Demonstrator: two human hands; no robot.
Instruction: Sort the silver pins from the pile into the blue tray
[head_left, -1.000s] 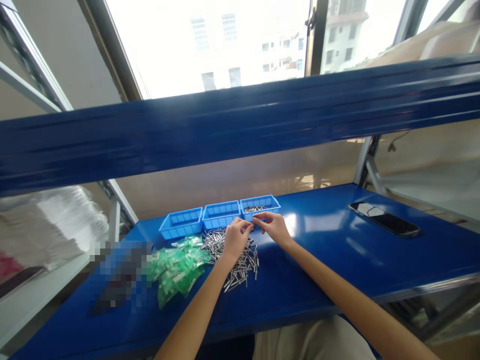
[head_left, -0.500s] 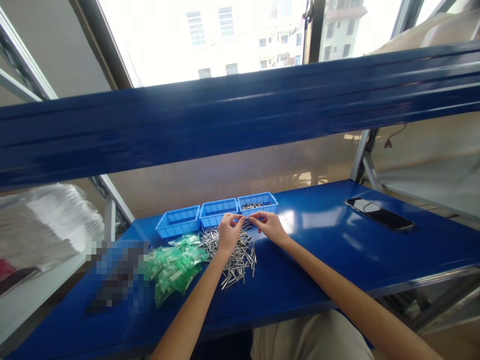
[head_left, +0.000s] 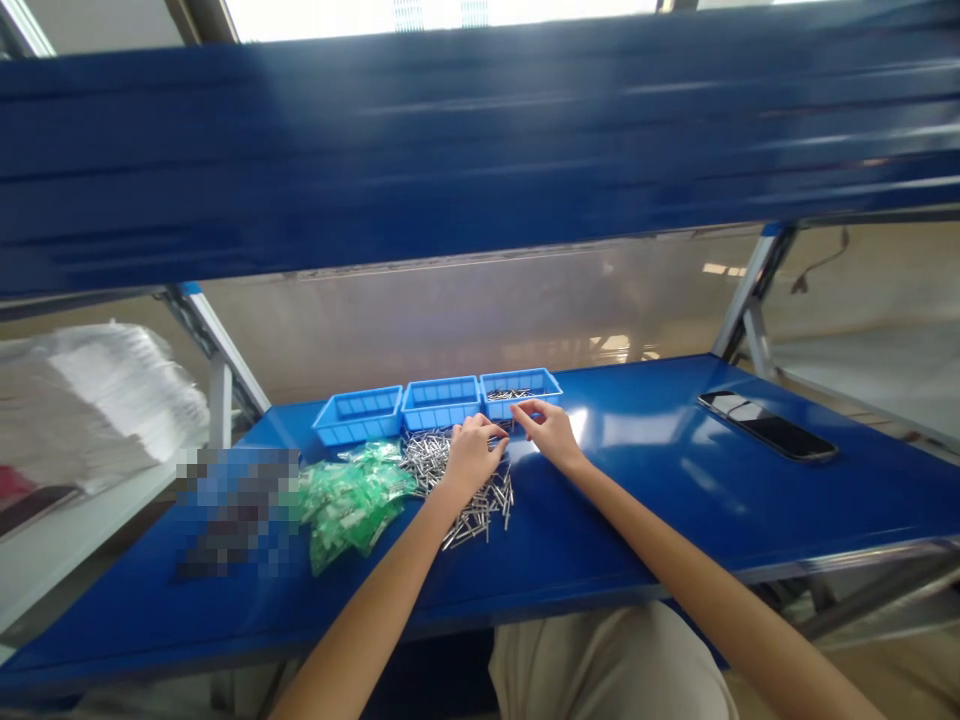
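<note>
The left hand (head_left: pixel 474 452) curls with fingertips near the thumb; the right hand (head_left: pixel 551 432), just right, is loosely pinched. Whether either grips anything, I cannot tell. Light fingertip contact should suit such slim metal pins (head_left: pixel 480 518), heaped beneath and around the left hand, near side of the blue trays (head_left: pixel 441 412).
</note>
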